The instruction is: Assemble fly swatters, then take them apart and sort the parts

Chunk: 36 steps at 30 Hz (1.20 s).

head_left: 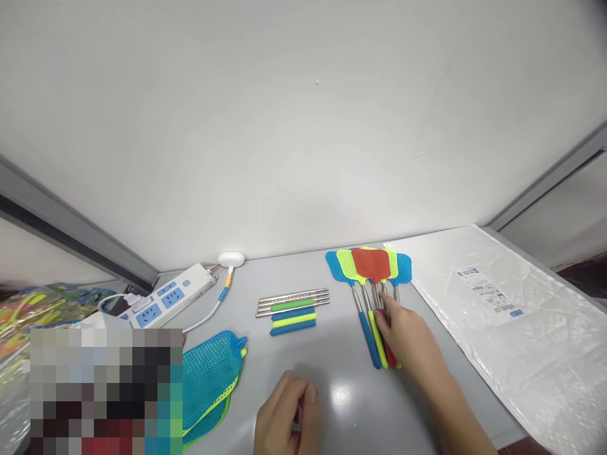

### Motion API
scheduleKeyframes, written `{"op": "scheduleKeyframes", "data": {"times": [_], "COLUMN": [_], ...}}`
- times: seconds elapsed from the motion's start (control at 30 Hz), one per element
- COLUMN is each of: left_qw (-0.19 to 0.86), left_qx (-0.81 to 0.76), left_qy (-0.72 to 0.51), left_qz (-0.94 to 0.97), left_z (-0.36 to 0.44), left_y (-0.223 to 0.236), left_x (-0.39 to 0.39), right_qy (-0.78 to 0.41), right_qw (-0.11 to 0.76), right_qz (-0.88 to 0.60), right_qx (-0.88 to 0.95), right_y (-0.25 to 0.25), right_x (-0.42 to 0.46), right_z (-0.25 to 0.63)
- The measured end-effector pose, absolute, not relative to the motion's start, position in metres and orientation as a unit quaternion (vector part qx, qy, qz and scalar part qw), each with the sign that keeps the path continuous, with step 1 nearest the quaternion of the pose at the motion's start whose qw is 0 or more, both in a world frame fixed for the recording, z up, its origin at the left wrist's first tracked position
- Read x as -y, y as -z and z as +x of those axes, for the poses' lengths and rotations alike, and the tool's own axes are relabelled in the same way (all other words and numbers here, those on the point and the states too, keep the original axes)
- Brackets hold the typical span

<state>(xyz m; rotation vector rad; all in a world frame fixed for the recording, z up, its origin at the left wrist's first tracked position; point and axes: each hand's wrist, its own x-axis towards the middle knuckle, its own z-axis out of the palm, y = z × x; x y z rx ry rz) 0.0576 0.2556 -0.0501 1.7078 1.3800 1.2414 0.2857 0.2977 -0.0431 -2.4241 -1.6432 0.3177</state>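
Several assembled fly swatters with blue, yellow and red heads lie fanned out on the right part of the table, a red fly swatter (372, 264) on top. My right hand (403, 328) is closed over their metal shafts, its thumb and fingertips at the red one's shaft. My left hand (287, 414) rests near the front edge, loosely curled, with nothing visible in it. Behind it lie several metal rods (291, 296) in a row. In front of the rods are loose handle tubes, one green (293, 305), one yellow (294, 320) and two blue (293, 328).
Loose blue and yellow swatter heads (213, 366) are stacked at the left, partly covered by a pixelated patch. A white power strip (165, 297) and a white device (231, 260) with a cable stand behind. A plastic-wrapped white package (474, 328) lies right. The wall closes the back.
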Motion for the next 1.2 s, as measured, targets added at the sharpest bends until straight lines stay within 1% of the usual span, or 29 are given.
{"op": "scheduleKeyframes", "data": {"times": [0.13,0.27,0.37,0.43,0.5,0.57,0.67,0.73,0.83,1.0,1.2], "left_qw": [0.328,0.318,0.279,0.222,0.153,0.096,0.06,0.065,0.09,0.109,0.132], "left_qx": [-0.517,-0.513,-0.51,-0.511,-0.534,-0.576,-0.62,-0.629,-0.637,-0.644,-0.64], "left_qy": [-0.474,-0.465,-0.444,-0.426,-0.397,-0.358,-0.293,-0.254,-0.223,-0.225,-0.241], "left_qz": [0.633,0.648,0.682,0.712,0.73,0.729,0.726,0.732,0.732,0.723,0.718], "left_z": [0.058,0.056,0.052,0.05,0.048,0.049,0.051,0.052,0.052,0.054,0.054], "left_y": [0.043,0.046,0.05,0.051,0.053,0.056,0.06,0.063,0.063,0.06,0.06], "left_x": [-0.257,-0.258,-0.261,-0.264,-0.267,-0.27,-0.271,-0.269,-0.266,-0.258,-0.257], "right_qy": [-0.11,-0.105,-0.092,-0.096,-0.108,-0.127,-0.139,-0.131,-0.123,-0.138,-0.179], "right_qw": [0.104,0.133,0.169,0.177,0.162,0.122,0.039,0.006,-0.003,-0.007,-0.009], "right_qz": [-0.815,-0.812,-0.791,-0.753,-0.704,-0.652,-0.579,-0.545,-0.518,-0.483,-0.445], "right_qx": [0.56,0.559,0.581,0.626,0.683,0.737,0.803,0.828,0.847,0.865,0.878], "right_y": [0.043,0.033,0.017,0.005,-0.004,-0.011,-0.014,-0.013,-0.007,0.01,0.02], "right_x": [-0.297,-0.295,-0.294,-0.296,-0.301,-0.309,-0.329,-0.348,-0.382,-0.429,-0.439], "right_z": [0.287,0.285,0.279,0.272,0.262,0.25,0.231,0.221,0.212,0.204,0.198]}}
